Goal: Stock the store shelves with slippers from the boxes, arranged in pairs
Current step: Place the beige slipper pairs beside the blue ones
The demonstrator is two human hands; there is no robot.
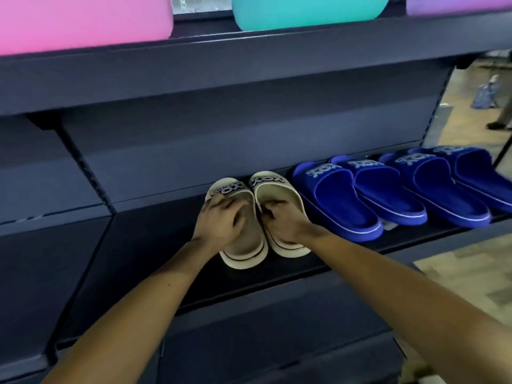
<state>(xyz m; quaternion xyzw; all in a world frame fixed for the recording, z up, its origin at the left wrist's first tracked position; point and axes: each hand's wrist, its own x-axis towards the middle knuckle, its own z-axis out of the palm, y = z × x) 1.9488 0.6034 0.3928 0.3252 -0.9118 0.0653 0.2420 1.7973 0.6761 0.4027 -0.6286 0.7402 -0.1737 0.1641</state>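
Dark shelf [155, 245] — cream slippers [278, 191] run front-to-back, toes rearward.

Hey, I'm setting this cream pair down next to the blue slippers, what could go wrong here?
The right cream slipper lies close beside the nearest blue slipper; nudging it with the right hand could knock that one askew. Both cream heels sit toward the front of the shelf, so the left hand pulling back might drag the left cream slipper off.
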